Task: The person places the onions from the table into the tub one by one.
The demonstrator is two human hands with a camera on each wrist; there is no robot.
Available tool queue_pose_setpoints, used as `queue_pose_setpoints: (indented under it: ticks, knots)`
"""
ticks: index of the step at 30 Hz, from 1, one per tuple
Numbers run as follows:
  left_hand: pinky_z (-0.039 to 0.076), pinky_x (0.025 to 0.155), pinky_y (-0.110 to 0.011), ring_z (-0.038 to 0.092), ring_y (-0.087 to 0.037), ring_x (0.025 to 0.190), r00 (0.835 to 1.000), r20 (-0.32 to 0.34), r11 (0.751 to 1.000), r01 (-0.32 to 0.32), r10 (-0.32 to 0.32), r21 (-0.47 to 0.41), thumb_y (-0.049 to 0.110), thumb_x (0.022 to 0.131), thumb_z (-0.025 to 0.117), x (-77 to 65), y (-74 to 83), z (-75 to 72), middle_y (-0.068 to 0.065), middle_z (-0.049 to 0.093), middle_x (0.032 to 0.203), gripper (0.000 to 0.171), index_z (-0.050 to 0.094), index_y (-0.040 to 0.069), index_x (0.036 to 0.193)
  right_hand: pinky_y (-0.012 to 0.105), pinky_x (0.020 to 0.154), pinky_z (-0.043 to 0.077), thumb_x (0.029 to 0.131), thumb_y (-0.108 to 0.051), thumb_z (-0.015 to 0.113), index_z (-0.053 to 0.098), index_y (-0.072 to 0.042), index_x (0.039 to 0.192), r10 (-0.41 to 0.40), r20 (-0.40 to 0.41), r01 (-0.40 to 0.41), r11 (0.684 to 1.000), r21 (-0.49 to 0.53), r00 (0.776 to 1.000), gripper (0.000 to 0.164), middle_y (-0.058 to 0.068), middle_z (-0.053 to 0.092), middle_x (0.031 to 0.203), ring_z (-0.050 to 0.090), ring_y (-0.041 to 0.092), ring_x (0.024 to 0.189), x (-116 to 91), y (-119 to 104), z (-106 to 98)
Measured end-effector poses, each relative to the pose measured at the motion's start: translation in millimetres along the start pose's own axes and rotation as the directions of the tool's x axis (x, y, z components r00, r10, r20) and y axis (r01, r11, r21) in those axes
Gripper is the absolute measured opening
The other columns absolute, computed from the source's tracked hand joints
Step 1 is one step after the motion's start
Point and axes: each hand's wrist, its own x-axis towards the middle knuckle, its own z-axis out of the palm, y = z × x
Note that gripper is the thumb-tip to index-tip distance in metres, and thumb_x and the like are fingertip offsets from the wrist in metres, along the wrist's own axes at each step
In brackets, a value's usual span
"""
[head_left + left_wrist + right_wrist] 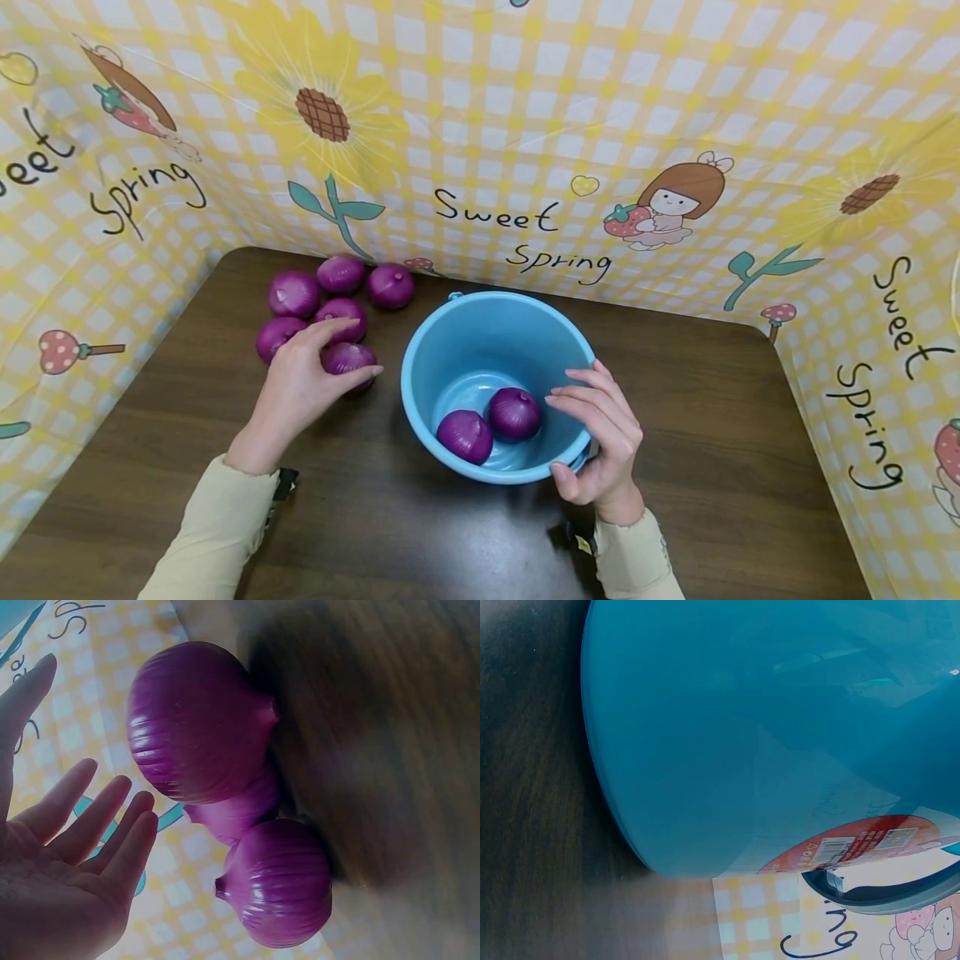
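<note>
My left hand (300, 379) reaches over the near side of a cluster of red onions, thumb and fingers spread around the nearest red onion (349, 358). In the left wrist view, the left hand (71, 877) has extended fingers and a gap between it and a large red onion (199, 724). A light blue bucket (497, 302) stands upright, with two red onions inside: one (465, 437) at the left, another (515, 414) beside it. My right hand (603, 433) holds the bucket's right rim, fingers bent over it and thumb at the front edge.
Several more onions (294, 293) sit at the table's back left. Behind the dark wooden table (705, 467) and along its sides hangs a yellow checked cloth (480, 125). The bucket's side carries a red label (855, 841) and a handle (900, 896).
</note>
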Motion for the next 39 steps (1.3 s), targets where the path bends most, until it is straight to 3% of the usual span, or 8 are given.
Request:
queue_pose_setpoints:
  ticks: [17, 27, 39]
  knots:
    - [0.043, 0.105, -0.057, 0.057, -0.035, 0.125, 0.995, 0.094, 0.999, 0.04, -0.043, 0.035, 0.033, 0.08, 0.09, 0.0, -7.8, 4.5, -0.016, 0.064, 0.132, 0.066, 0.064, 0.004, 0.133, 0.06, 0.102, 0.045, 0.088, -0.054, 0.058, 0.076, 0.002, 0.088, 0.014, 0.033, -0.014, 1.0, 0.009, 0.999, 0.059, 0.018, 0.072, 0.086, 0.067, 0.039, 0.093, -1.3, 1.6, -2.1]
    - [0.044, 0.103, -0.058, 0.057, -0.035, 0.123, 0.994, 0.098, 0.998, 0.047, -0.052, 0.048, 0.033, 0.079, 0.09, 0.5, -12.7, 1.3, -0.017, 0.064, 0.131, 0.065, 0.065, 0.004, 0.131, 0.059, 0.102, 0.045, 0.088, -0.054, 0.059, 0.076, 0.002, 0.088, 0.021, 0.057, -0.021, 1.0, 0.006, 0.998, 0.059, 0.018, 0.073, 0.086, 0.067, 0.039, 0.093, -2.0, 3.4, -4.6]
    - [0.046, 0.099, -0.061, 0.059, -0.038, 0.116, 0.982, 0.164, 0.993, 0.082, -0.094, 0.082, 0.029, 0.081, 0.089, -1.1, -17.7, 1.3, -0.02, 0.065, 0.127, 0.061, 0.065, 0.002, 0.13, 0.06, 0.102, 0.045, 0.088, -0.053, 0.059, 0.076, 0.002, 0.09, 0.02, 0.069, -0.021, 0.999, 0.025, 0.997, 0.058, 0.018, 0.073, 0.087, 0.067, 0.039, 0.094, -2.8, 0.5, -3.2]
